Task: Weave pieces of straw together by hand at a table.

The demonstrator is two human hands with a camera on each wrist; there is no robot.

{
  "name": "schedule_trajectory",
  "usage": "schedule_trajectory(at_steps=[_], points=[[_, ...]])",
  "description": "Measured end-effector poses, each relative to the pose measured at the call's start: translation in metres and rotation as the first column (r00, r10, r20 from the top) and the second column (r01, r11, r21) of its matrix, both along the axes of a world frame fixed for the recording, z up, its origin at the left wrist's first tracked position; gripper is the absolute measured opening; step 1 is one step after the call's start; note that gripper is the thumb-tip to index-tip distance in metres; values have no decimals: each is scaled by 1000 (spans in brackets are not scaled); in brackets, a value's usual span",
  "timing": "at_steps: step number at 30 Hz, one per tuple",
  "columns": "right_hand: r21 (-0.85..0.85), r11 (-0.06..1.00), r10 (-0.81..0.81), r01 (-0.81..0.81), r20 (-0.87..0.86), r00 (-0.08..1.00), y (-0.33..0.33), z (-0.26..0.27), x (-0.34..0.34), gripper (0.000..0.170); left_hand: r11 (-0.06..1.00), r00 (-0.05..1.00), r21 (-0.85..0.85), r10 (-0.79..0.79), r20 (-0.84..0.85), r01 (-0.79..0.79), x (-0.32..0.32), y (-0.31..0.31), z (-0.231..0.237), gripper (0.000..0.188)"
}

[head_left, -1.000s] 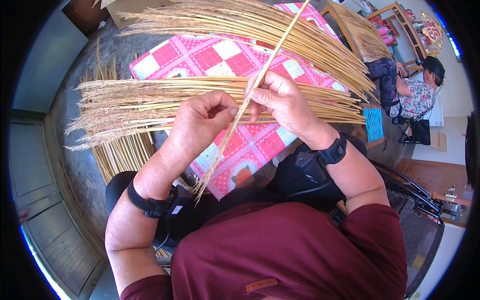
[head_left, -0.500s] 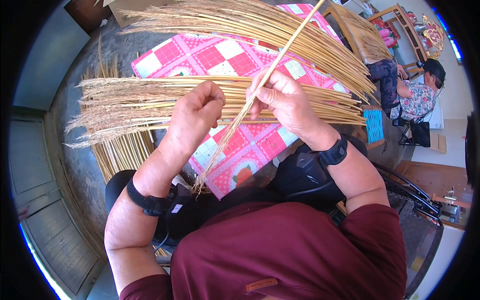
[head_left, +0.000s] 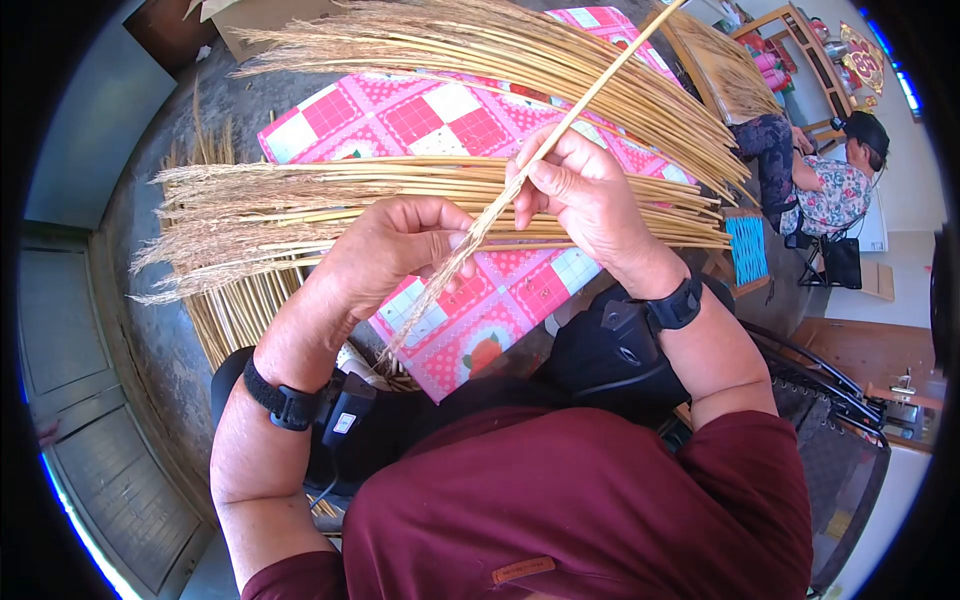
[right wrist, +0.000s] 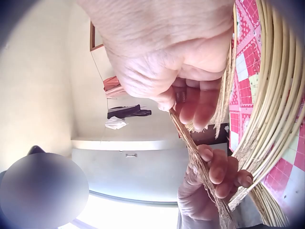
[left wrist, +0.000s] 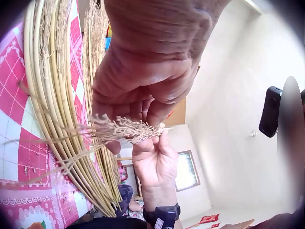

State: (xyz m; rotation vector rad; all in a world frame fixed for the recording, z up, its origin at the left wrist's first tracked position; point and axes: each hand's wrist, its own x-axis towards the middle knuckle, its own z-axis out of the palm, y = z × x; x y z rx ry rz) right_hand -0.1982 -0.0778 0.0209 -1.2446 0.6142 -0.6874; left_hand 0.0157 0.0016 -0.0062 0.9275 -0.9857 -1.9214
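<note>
A dry reed stalk slants across the head view, its feathery seed head pointing down toward the lap. My right hand pinches it between thumb and fingers just where the bare stem meets the plume. Lower down, my left hand has its thumb and fingertips on the plume. In the left wrist view the thin branching tips fan out below the left hand. The right wrist view shows the left fingers curled beside the plume.
Two bundles of reed stalks, a nearer one and a farther one, lie across a pink checked cloth. More stalks lie at the left. Another person sits at the right near a blue woven stool.
My left hand leaves the plume, closes near it, then returns to it lower down. The right hand shifts slightly right, and the stalk's upper end swings right with it.
</note>
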Motion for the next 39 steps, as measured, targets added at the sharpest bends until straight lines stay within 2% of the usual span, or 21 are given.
schedule_trajectory(at_steps=[6, 12, 18, 26, 34, 39], points=[[17, 999, 38, -37, -99, 994, 1, -3, -1, 17, 1000, 998, -19, 22, 53, -21, -2, 0, -7, 13], [141, 981, 161, -136, -182, 970, 10, -6, 5, 20, 999, 996, -14, 52, 75, -51, -7, 1, -9, 10], [192, 969, 186, -153, -169, 968, 14, -13, 9, 19, 998, 991, -53, 52, 126, -45, -9, 2, -13, 8], [143, 974, 204, -177, -205, 957, 11, -10, 9, 19, 998, 995, -34, 63, 78, -61, -6, 1, -9, 9], [151, 969, 220, -195, -168, 961, 11, -11, 7, 23, 998, 998, -33, 58, 30, -57, -6, 2, -12, 10], [158, 969, 214, -188, -164, 963, 12, -7, 7, 24, 996, 996, -65, 61, 63, -56, -7, 2, -10, 8]])
